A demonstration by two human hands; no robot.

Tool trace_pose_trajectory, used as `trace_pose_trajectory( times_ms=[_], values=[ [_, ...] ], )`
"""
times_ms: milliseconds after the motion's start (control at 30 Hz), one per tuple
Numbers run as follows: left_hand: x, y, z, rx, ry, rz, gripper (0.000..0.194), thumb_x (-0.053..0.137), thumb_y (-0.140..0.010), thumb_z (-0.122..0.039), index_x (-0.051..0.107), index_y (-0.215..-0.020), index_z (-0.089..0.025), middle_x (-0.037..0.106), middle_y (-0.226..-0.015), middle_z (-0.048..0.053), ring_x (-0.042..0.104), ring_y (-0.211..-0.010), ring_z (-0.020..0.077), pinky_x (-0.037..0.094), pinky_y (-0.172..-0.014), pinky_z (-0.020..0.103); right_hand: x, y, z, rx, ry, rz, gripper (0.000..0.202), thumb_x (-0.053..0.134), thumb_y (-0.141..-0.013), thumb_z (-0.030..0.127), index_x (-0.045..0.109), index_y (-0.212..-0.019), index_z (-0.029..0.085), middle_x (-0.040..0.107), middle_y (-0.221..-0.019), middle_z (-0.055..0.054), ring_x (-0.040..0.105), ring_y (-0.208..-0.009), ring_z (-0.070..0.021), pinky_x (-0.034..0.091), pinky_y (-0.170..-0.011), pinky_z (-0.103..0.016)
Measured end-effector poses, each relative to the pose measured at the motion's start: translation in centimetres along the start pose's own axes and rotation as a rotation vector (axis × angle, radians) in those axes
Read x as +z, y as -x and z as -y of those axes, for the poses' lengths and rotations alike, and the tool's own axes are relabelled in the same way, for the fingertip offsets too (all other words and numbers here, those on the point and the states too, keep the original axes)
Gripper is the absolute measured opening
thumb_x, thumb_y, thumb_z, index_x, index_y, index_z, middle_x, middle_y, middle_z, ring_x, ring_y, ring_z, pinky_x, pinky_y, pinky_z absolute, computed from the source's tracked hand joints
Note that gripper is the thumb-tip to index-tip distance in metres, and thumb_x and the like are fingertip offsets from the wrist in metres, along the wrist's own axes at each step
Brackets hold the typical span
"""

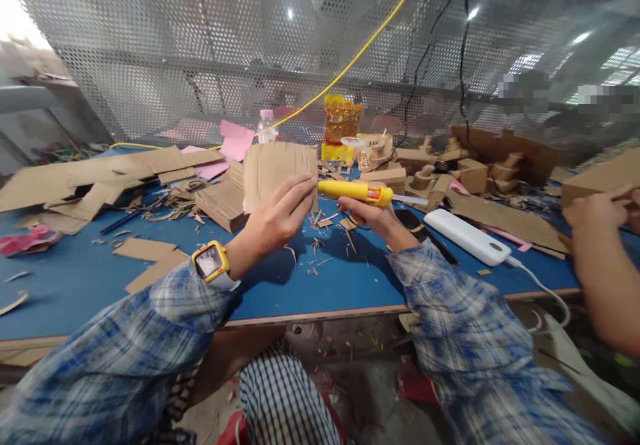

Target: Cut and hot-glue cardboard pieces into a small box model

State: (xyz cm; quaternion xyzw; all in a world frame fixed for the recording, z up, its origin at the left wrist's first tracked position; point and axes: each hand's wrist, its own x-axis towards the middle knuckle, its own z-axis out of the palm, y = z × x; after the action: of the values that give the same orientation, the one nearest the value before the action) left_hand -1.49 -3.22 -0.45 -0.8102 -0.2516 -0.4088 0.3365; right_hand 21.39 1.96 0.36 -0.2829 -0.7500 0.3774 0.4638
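Note:
My left hand [283, 215] grips a squarish cardboard piece [277, 168], holding it upright above the blue table. Its fingers lie across the right part of the board, and the thumb is hidden behind my hand. In my right hand [373, 215] is a yellow hot glue gun [350, 191], held level with its nozzle pointing left. That nozzle meets or nearly meets the cardboard's right edge; I cannot tell if they touch. A whitish glue stick [410, 199] sticks out of the gun's rear end. Below both hands, cardboard shreds are scattered on the table.
A white power bank [467, 237] with a cable lies right, by a dark phone [425, 235]. Cardboard sheets [115, 168] and pink paper [237, 139] cover the left. A bottle [267, 128] and yellow bag [341, 128] stand behind. Another person's hands [600, 211] work at far right.

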Motion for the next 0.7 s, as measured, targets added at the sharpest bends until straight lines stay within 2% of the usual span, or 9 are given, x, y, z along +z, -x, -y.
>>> trace_pose_trajectory(
  times_ms=[133, 267, 400, 533, 700],
  values=[
    [0.1, 0.0, 0.4, 0.016, -0.056, 0.057, 0.031, 0.04, -0.106, -0.017, 0.064, -0.124, -0.009, 0.071, -0.124, 0.015, 0.063, -0.128, 0.0235, 0.057, -0.108, 0.039, 0.2, -0.1, 0.1, 0.012, -0.025, -0.007, 0.038, 0.082, -0.071, 0.054, 0.064, -0.072, 0.02, 0.057, -0.061, 0.0, 0.042, -0.049, -0.0092, 0.029, -0.037, -0.024],
    [0.2, 0.5, 2.7, -0.063, -0.079, 0.087, 0.033, 0.037, -0.108, -0.02, 0.066, -0.119, -0.009, 0.071, -0.12, 0.015, 0.064, -0.125, 0.0238, 0.058, -0.106, 0.042, -0.1, -0.7, -1.1, 0.119, -0.14, -0.05, 0.043, 0.081, -0.066, 0.059, 0.063, -0.064, 0.02, 0.054, -0.053, 0.002, 0.03, -0.038, -0.0048, 0.02, -0.032, -0.024],
    [-0.1, 0.8, 4.5, -0.128, -0.11, -0.001, 0.028, 0.045, -0.105, -0.018, 0.067, -0.122, -0.012, 0.07, -0.124, 0.014, 0.063, -0.126, 0.0241, 0.058, -0.106, 0.044, -0.7, -1.1, -2.1, 0.153, -0.196, -0.029, 0.043, 0.084, -0.06, 0.057, 0.062, -0.062, 0.02, 0.049, -0.048, 0.004, 0.026, -0.034, -0.0029, 0.016, -0.032, -0.025],
    [-1.0, 0.3, 3.8, -0.021, -0.135, -0.07, 0.034, 0.049, -0.102, -0.011, 0.061, -0.134, -0.013, 0.068, -0.131, 0.015, 0.06, -0.131, 0.0258, 0.057, -0.107, 0.048, -0.9, -1.1, -2.1, 0.16, -0.149, 0.043, 0.041, 0.088, -0.062, 0.054, 0.062, -0.065, 0.022, 0.039, -0.044, 0.007, 0.027, -0.038, -0.0055, 0.018, -0.033, -0.025],
    [-1.5, -0.3, 2.1, 0.04, -0.13, -0.002, 0.041, 0.047, -0.103, -0.01, 0.055, -0.142, -0.015, 0.066, -0.137, 0.015, 0.057, -0.135, 0.0265, 0.057, -0.108, 0.048, -0.6, -1.0, -1.6, 0.189, -0.105, -0.021, 0.038, 0.089, -0.063, 0.045, 0.061, -0.063, 0.02, 0.043, -0.047, 0.005, 0.03, -0.041, -0.0054, 0.022, -0.036, -0.026]
  ],
)
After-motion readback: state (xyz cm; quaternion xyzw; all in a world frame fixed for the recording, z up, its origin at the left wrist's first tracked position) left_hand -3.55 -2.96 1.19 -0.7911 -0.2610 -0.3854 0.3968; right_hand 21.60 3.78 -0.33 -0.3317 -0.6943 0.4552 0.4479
